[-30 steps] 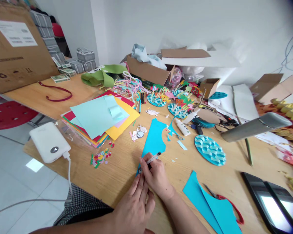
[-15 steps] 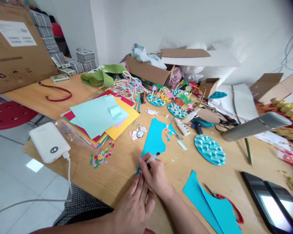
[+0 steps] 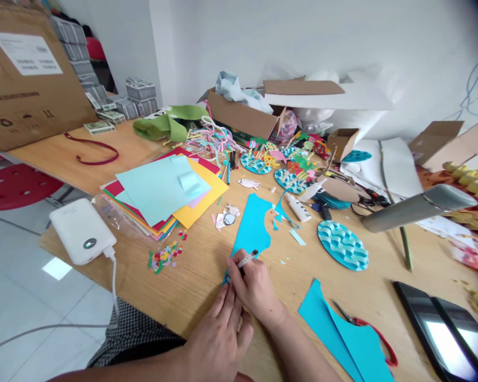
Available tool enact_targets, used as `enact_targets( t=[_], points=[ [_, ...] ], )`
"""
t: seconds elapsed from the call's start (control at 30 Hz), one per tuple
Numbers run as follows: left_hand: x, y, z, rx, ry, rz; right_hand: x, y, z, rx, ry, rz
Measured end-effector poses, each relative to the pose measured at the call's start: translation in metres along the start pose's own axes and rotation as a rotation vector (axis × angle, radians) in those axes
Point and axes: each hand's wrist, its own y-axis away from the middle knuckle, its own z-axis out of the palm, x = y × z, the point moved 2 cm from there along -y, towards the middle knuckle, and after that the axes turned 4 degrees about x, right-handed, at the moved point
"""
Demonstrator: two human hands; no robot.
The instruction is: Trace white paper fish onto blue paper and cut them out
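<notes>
My right hand is closed round a white and black pen, its tip hidden low over the blue sheet. My left hand lies with fingers stretched out on the near end of that blue sheet, just left of the right hand. Paper fish cutouts rest left of the sheet. More blue foam pieces lie at the lower right, beside red-handled scissors. Up the table are a white glue bottle and a wavy-patterned blue oval.
Coloured paper is stacked at the left, near confetti and a white power bank with a cable. A metal flask and a black tablet are at the right. Boxes stand behind.
The top of the pen has tilted slightly left and down. Both hands stay in nearly the same place, and the view has shifted very slightly.
</notes>
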Motion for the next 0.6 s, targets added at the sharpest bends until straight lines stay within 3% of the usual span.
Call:
enact_targets(
  t=[0.6],
  points=[
    [0.0002,-0.001,-0.0047,0.014,-0.019,0.003,-0.0014,0.0012,0.0011,0.006,0.02,0.006]
  ],
)
